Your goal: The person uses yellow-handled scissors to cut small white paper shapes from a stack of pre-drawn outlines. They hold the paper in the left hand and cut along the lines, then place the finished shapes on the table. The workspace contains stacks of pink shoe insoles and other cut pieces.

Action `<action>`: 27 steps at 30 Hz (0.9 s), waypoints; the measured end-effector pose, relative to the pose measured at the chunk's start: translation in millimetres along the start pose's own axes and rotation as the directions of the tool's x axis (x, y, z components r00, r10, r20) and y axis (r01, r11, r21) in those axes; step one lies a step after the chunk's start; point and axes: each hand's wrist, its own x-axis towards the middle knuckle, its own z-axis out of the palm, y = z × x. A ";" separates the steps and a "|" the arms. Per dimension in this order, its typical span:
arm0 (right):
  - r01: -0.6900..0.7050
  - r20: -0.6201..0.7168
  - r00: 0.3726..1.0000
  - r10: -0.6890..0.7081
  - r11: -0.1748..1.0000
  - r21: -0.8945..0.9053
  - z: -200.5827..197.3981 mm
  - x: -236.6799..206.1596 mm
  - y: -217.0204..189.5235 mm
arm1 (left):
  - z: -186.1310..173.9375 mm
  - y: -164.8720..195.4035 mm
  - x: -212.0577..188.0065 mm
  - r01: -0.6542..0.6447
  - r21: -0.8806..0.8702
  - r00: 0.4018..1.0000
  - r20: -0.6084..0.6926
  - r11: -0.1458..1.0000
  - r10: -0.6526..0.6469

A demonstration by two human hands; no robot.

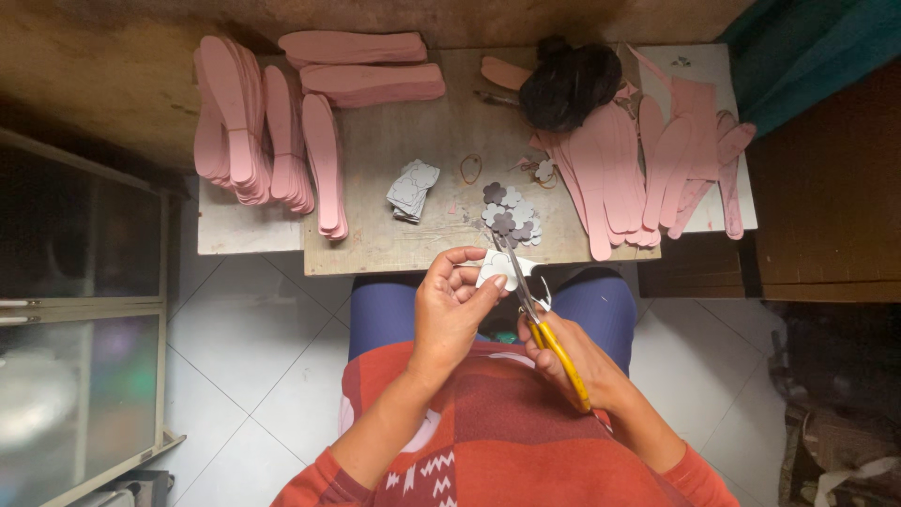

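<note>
Pink foam soles flank a wooden worktop (394,150) where paper shapes get cut.
Stacked pink soles (267,131) lie far left, then a grey cutout pile (413,188); the left hand (450,310) pinches a white flower-shaped piece (497,268) just off the worktop's near edge, the right hand (572,352) is clasped round yellow-handled scissors (540,319) biting into it; more soles (648,169) fan out right.

1. Light is moderate and soft, brightest on the wooden table (404,150) and the white floor tiles (253,338).
2. The far edge and right side fall into dim shadow.
3. The near-left glass cabinet (75,376) looks hazy and blurred.
4. Wide-angle bending shows at the edges.
5. The centre is sharp, without strong glare.
</note>
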 end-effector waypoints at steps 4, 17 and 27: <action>0.008 0.010 1.000 -0.008 1.000 -0.030 -1.6 -0.5 0.6 | -3.3 2.8 0.6 -0.012 0.039 1.000 0.003 0.999 0.012; 0.031 0.077 0.996 -0.034 0.999 0.037 -0.4 2.3 -9.4 | -0.1 12.8 -2.7 0.001 0.176 1.000 -0.009 0.984 0.001; 0.090 0.070 0.994 -0.086 0.995 -0.045 -6.5 0.3 -1.5 | -3.1 14.9 1.2 0.016 0.176 1.000 0.003 0.984 -0.017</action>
